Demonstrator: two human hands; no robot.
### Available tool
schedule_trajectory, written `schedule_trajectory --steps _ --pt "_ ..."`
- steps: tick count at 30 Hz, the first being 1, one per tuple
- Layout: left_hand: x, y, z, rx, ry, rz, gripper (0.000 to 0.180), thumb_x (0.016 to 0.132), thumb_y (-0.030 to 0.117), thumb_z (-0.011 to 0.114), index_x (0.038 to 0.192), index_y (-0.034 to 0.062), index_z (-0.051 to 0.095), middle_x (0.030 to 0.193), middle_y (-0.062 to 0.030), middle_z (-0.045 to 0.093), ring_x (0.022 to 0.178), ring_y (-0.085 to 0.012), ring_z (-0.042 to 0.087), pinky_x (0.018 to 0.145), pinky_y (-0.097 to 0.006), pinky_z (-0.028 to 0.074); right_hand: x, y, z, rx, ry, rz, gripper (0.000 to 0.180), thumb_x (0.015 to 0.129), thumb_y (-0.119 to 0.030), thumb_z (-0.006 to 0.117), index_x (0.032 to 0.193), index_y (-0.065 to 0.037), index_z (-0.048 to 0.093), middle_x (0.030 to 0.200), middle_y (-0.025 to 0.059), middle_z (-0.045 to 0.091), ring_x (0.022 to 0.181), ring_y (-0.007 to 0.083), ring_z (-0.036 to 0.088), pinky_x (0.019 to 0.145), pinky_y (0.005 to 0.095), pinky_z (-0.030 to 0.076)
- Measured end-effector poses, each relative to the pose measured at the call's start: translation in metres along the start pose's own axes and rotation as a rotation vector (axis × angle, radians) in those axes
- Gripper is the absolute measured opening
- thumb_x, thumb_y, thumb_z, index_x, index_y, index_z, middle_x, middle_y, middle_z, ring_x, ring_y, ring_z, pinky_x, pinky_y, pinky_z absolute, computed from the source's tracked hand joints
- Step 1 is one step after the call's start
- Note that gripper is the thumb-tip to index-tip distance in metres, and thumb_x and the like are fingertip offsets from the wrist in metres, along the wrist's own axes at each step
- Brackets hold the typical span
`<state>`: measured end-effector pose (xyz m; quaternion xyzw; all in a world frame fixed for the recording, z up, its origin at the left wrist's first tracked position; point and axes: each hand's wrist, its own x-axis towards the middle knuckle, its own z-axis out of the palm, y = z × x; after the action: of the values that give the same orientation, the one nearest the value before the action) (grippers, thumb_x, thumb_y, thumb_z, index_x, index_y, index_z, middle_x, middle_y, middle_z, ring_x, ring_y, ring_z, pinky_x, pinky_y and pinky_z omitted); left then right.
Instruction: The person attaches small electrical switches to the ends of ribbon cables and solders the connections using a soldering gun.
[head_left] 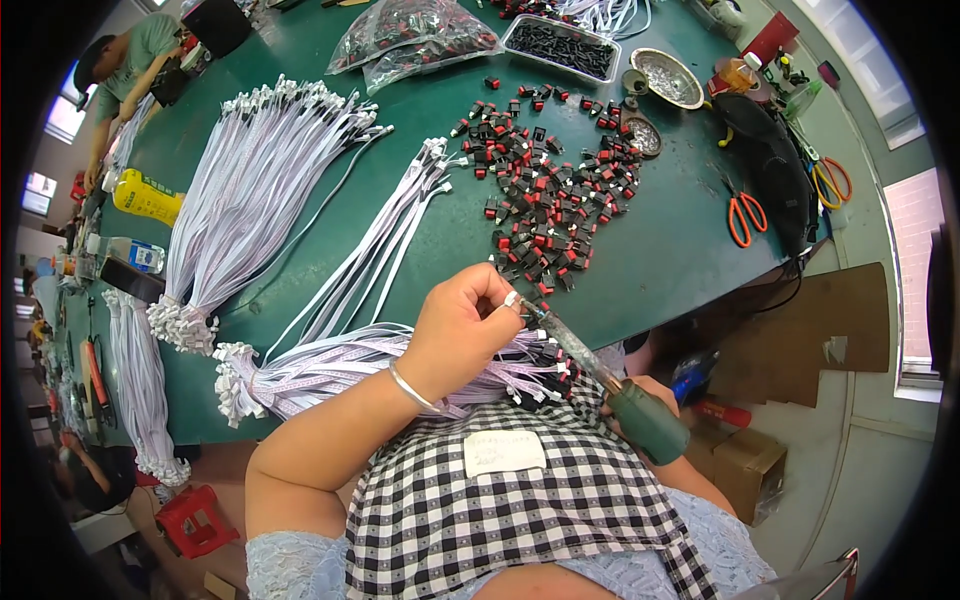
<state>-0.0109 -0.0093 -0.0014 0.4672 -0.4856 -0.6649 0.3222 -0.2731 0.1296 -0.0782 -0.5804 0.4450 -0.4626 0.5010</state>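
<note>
My left hand [455, 325], with a bangle at the wrist, is closed in a pinch at the table's near edge. A small white piece [513, 300] shows at its fingertips; its exact kind is too small to make out. My right hand [656, 391] is wrapped round the green handle of a soldering iron [648, 422]. The iron's metal tip points up and left, close beside the white piece. Under my left hand lies a bundle of white flat cables [300, 385] with white plugs at one end and black and red parts at the other.
Small black and red switches [545, 190] lie heaped ahead. More white cables [260, 180] are spread leftward. Farther back are plastic bags [410, 45], a tray of black parts [560, 50] and a metal dish [668, 78]. Orange-handled scissors [745, 218] lie right. Another person [135, 65] works far left.
</note>
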Motion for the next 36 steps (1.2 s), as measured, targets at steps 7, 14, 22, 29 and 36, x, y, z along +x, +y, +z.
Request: schedule_trajectory --steps 7,14,22,29,36 --pt "0.002 -0.003 -0.001 0.015 0.001 0.011 0.01 0.083 0.0 0.051 0.075 0.0029 0.046 0.087 -0.0048 0.051 0.073 -0.0085 0.052 0.069 -0.024 0.049 0.011 -0.033 0.006 -0.021 0.003 0.659 0.036 0.078 -0.02 0.064 0.104 0.002 0.052 0.086 0.0128 0.06 0.072 0.0179 0.061 0.061 0.0263 0.049" --pt "-0.003 0.011 -0.003 0.008 -0.007 -0.015 0.01 0.082 -0.001 0.051 0.075 0.0031 0.045 0.086 -0.0045 0.051 0.075 -0.01 0.054 0.069 -0.025 0.049 0.054 -0.068 0.023 0.161 0.344 0.071 0.034 0.08 -0.025 0.061 0.1 0.002 0.056 0.071 0.0058 0.061 0.066 0.0116 0.059 0.061 0.0259 0.048" --pt "-0.016 0.02 0.0 -0.131 -0.122 0.065 0.011 0.083 0.001 0.053 0.076 0.0044 0.045 0.086 -0.0042 0.053 0.076 -0.0114 0.056 0.068 -0.025 0.049 0.133 -0.067 0.051 -0.308 0.101 -0.223 0.036 0.068 -0.001 0.067 0.1 -0.002 0.051 0.098 0.0068 0.051 0.08 0.0146 0.058 0.069 0.0266 0.047" --pt "-0.016 0.023 -0.008 0.057 -0.141 0.077 0.01 0.086 0.011 0.054 0.082 0.0021 0.051 0.072 0.0005 0.055 0.068 -0.0047 0.052 0.058 -0.02 0.042 0.139 -0.066 0.057 -0.391 0.07 -0.315 0.04 0.068 -0.004 0.066 0.105 -0.001 0.05 0.101 0.0096 0.047 0.085 0.0208 0.055 0.073 0.0305 0.046" --pt "-0.023 0.031 -0.002 0.509 -0.146 0.251 0.021 0.084 0.008 0.055 0.102 0.0013 0.047 0.08 -0.0025 0.055 0.071 -0.0085 0.054 0.063 -0.022 0.044 0.136 -0.066 0.062 -0.23 0.127 -0.223 0.037 0.069 -0.004 0.066 0.103 -0.002 0.051 0.101 0.0102 0.047 0.085 0.0214 0.055 0.073 0.0308 0.045"
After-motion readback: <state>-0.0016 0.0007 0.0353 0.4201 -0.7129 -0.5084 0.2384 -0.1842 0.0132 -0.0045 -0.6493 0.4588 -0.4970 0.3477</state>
